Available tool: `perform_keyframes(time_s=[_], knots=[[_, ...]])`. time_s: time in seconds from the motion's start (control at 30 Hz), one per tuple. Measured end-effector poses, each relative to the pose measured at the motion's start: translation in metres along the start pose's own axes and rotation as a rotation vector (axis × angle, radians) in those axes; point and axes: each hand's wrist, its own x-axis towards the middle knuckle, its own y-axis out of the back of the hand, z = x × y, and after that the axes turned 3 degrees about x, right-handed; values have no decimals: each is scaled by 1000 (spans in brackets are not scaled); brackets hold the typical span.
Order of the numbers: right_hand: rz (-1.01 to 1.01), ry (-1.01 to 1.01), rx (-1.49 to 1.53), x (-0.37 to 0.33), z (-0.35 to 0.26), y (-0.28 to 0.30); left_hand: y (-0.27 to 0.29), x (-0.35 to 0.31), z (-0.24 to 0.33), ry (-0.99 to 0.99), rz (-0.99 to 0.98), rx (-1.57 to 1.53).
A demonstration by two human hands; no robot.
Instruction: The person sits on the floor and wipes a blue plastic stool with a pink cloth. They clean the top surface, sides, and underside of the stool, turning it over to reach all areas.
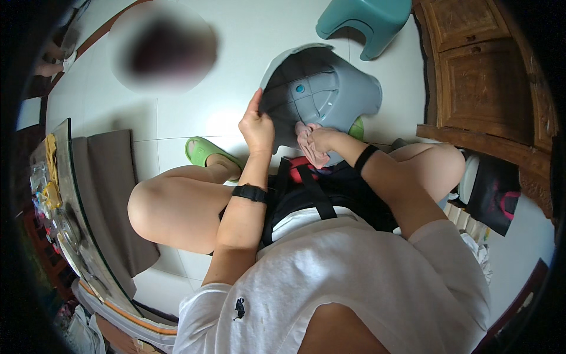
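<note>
A grey plastic stool (pixel 345 88) is tipped over in front of my knees, its ribbed underside turned partly toward me. My left hand (pixel 257 131) grips the stool's left edge, thumb up along the rim. Bunched in my right hand (pixel 323 140) is a pink cloth (pixel 312 152), which lies against the near part of the stool. The fingers of my right hand are partly hidden by the cloth.
A teal plastic stool (pixel 365 23) stands on the tiled floor at the back. A carved wooden cabinet (pixel 480 88) is on the right. To the left, a glass-topped table (pixel 88 236) bears several small items, beside a grey-brown bench-like piece (pixel 112 194). A blurred patch covers the far left floor.
</note>
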Motion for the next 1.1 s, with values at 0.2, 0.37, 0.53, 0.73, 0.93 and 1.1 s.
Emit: perform_keyframes(time_s=[0.2, 0.37, 0.53, 0.73, 0.93, 1.1], knots=[[53, -355, 731, -16, 55, 10, -6, -1, -2, -215, 86, 148], [248, -432, 684, -110, 59, 109, -2, 4, -9, -128, 151, 123], [209, -361, 501, -130, 54, 115, 1, 8, -10, -122, 160, 78], [325, -59, 312, -61, 24, -7, -12, 11, -17, 55, 204, -74], [210, -345, 243, -13, 14, -18, -13, -4, 15, 173, -160, 55], [149, -330, 228, -19, 2, -12, -21, -12, 16, -37, -162, 130]])
